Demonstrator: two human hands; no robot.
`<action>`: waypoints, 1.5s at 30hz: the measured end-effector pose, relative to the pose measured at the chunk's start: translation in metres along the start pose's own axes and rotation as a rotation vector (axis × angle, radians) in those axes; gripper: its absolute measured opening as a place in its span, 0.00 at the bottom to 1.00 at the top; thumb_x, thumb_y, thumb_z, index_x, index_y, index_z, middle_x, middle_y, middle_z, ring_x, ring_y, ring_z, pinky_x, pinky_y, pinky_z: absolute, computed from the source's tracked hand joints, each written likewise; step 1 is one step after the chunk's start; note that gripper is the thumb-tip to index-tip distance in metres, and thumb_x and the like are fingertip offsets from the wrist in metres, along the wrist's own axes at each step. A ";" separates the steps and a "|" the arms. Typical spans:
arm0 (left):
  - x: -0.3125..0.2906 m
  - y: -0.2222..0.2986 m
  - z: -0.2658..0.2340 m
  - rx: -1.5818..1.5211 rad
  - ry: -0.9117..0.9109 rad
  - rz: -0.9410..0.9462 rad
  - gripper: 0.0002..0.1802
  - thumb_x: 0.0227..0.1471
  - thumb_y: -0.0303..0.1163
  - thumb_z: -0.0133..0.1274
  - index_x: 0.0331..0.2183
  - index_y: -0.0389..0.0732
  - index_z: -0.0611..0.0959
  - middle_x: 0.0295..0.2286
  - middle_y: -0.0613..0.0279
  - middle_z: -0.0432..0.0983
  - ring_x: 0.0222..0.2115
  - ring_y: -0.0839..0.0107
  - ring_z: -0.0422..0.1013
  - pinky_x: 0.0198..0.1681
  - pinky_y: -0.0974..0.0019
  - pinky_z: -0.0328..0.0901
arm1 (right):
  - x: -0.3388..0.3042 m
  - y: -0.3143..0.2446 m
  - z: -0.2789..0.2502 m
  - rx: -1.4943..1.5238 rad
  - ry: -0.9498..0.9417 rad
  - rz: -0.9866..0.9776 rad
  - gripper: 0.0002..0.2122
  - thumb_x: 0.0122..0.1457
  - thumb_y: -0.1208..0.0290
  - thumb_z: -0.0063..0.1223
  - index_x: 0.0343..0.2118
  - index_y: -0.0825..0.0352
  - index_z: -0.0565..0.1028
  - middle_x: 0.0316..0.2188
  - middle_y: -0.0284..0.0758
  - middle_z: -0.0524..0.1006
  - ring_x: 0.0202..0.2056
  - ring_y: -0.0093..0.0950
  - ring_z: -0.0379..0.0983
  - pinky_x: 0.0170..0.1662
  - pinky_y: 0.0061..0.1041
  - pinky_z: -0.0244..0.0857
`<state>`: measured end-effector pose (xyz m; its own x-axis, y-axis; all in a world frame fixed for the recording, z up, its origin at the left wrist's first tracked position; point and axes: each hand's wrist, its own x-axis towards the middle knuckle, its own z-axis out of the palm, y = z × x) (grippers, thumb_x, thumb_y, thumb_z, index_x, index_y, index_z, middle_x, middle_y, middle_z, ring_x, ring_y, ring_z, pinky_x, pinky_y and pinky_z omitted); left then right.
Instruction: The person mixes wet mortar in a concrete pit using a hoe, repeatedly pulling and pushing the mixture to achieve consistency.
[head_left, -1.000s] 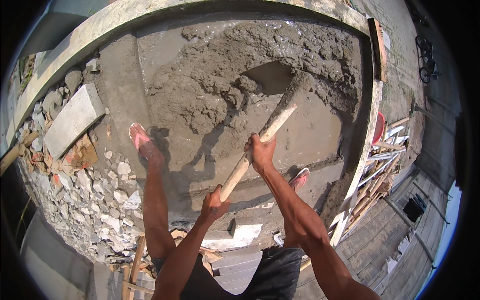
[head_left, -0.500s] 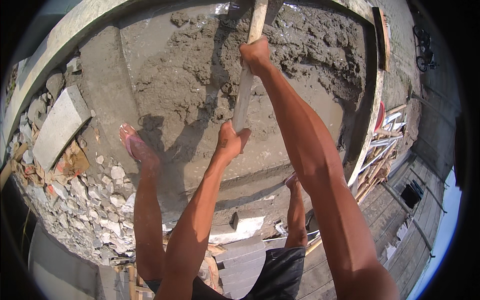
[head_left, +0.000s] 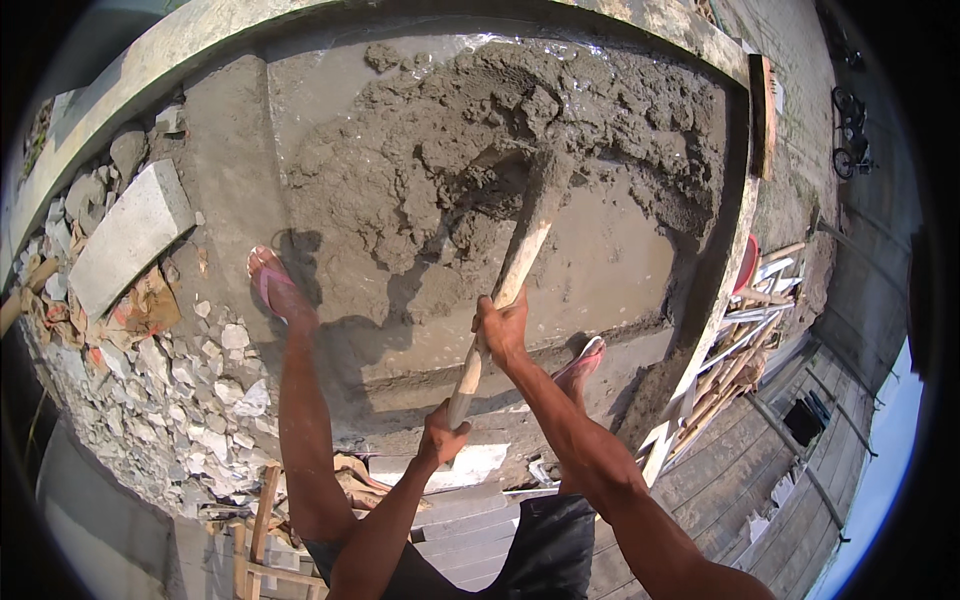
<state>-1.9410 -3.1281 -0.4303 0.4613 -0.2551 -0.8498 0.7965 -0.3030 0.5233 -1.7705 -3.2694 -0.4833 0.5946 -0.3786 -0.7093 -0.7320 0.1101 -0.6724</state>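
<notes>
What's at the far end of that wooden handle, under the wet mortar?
The wooden handle runs from both hands into the grey mortar heap. Its mortar-coated neck shows; the blade is buried, so its shape cannot be seen.

Building site: wet mortar point(head_left: 450, 180), rubble point(head_left: 190, 400)

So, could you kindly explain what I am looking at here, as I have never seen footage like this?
This is a wide fisheye camera worn on a person's head, looking down, so straight edges bend near the rim. There is no machine: the two bare arms from the lower edge are the person's own. The left hand grips the end of a wooden handle; the right hand grips it higher up. The tool's head is buried in a pile of wet grey mortar on a concrete slab. Both feet wear pink sandals. Rubble and a grey block lie to the left.
</notes>
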 end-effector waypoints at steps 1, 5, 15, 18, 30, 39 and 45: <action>-0.009 -0.008 0.001 0.017 0.044 0.121 0.26 0.44 0.31 0.57 0.47 0.33 0.74 0.34 0.39 0.78 0.37 0.53 0.76 0.40 0.56 0.69 | -0.017 -0.006 -0.002 -0.009 0.011 0.058 0.20 0.55 0.82 0.49 0.49 0.65 0.56 0.21 0.34 0.68 0.16 0.26 0.68 0.18 0.27 0.67; 0.036 0.030 -0.011 0.031 0.034 0.167 0.26 0.43 0.31 0.58 0.46 0.33 0.74 0.31 0.35 0.77 0.37 0.46 0.77 0.37 0.53 0.69 | 0.015 -0.059 -0.008 0.053 0.054 -0.058 0.19 0.56 0.81 0.50 0.47 0.65 0.57 0.21 0.34 0.69 0.16 0.26 0.68 0.18 0.26 0.66; 0.241 0.209 -0.103 0.080 -0.011 0.156 0.14 0.47 0.31 0.53 0.36 0.33 0.74 0.20 0.56 0.72 0.20 0.65 0.71 0.24 0.59 0.64 | 0.287 -0.171 0.066 -0.137 0.180 -0.135 0.07 0.52 0.78 0.53 0.25 0.80 0.73 0.17 0.44 0.75 0.14 0.31 0.73 0.16 0.32 0.66; 0.232 0.163 -0.098 0.060 0.056 0.183 0.19 0.45 0.34 0.56 0.36 0.28 0.75 0.26 0.41 0.77 0.28 0.54 0.78 0.30 0.55 0.68 | 0.289 -0.139 0.094 -0.241 0.231 -0.144 0.07 0.51 0.79 0.53 0.23 0.79 0.74 0.16 0.42 0.75 0.15 0.31 0.73 0.16 0.32 0.66; 0.084 0.057 -0.058 -0.002 0.158 0.098 0.18 0.45 0.32 0.55 0.38 0.31 0.76 0.25 0.45 0.76 0.27 0.59 0.76 0.32 0.56 0.69 | 0.122 -0.035 0.070 -0.080 0.029 0.007 0.16 0.52 0.80 0.55 0.43 0.72 0.64 0.21 0.39 0.72 0.15 0.28 0.70 0.16 0.30 0.64; 0.025 0.002 -0.020 0.145 -0.010 0.048 0.23 0.41 0.31 0.57 0.42 0.33 0.75 0.28 0.38 0.77 0.33 0.45 0.77 0.35 0.54 0.69 | 0.005 -0.008 -0.003 0.085 0.045 0.122 0.13 0.54 0.82 0.50 0.40 0.66 0.60 0.20 0.35 0.70 0.16 0.27 0.69 0.18 0.28 0.67; 0.122 0.113 -0.021 0.001 0.000 0.286 0.19 0.43 0.30 0.56 0.39 0.31 0.75 0.28 0.35 0.76 0.32 0.42 0.76 0.33 0.52 0.69 | 0.114 -0.118 -0.017 0.056 0.118 -0.192 0.11 0.58 0.76 0.54 0.37 0.67 0.62 0.19 0.34 0.69 0.14 0.26 0.67 0.17 0.27 0.63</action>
<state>-1.7866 -3.1744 -0.4757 0.6668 -0.3305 -0.6680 0.6340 -0.2196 0.7415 -1.6217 -3.3407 -0.4811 0.6757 -0.5022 -0.5397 -0.5876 0.0753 -0.8056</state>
